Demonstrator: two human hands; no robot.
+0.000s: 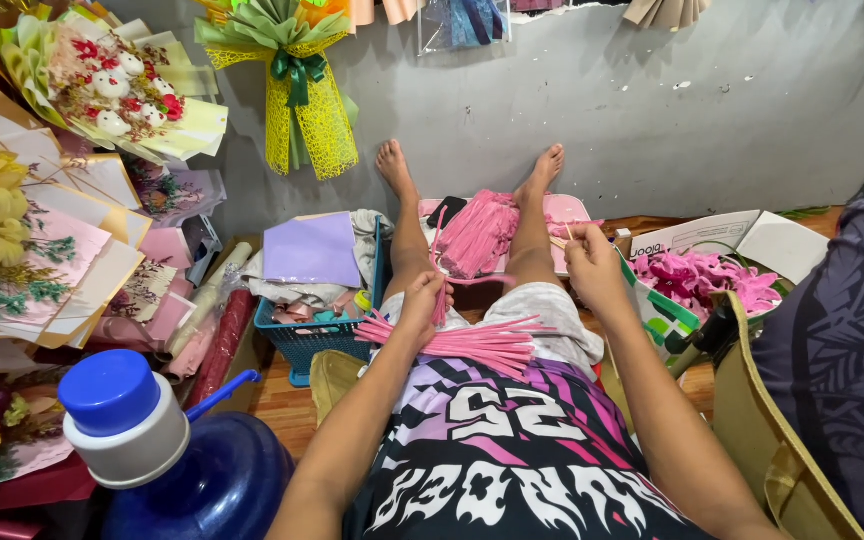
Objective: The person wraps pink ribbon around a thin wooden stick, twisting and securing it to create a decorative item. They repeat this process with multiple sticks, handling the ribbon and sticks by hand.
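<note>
I sit on the floor with my legs stretched toward the grey wall. My left hand (pixel 422 303) pinches a thin pink stick (pixel 438 262) that stands upright over my left knee. My right hand (pixel 590 262) is closed on a small thin piece near my right knee; what it is I cannot make out. A bundle of pink sticks (pixel 472 340) lies across my lap. Between my shins rests a heap of pink fuzzy stems (pixel 477 235) on a pink tray (pixel 570 209).
A cardboard box of finished pink flowers (pixel 697 280) stands at my right. A blue basket (pixel 307 340) with paper and cloth sits at my left. Wrapped bouquets (pixel 62 170) line the left wall. A blue water jug (pixel 167 450) is near left. Another person's dark patterned sleeve (pixel 842 340) fills the right edge.
</note>
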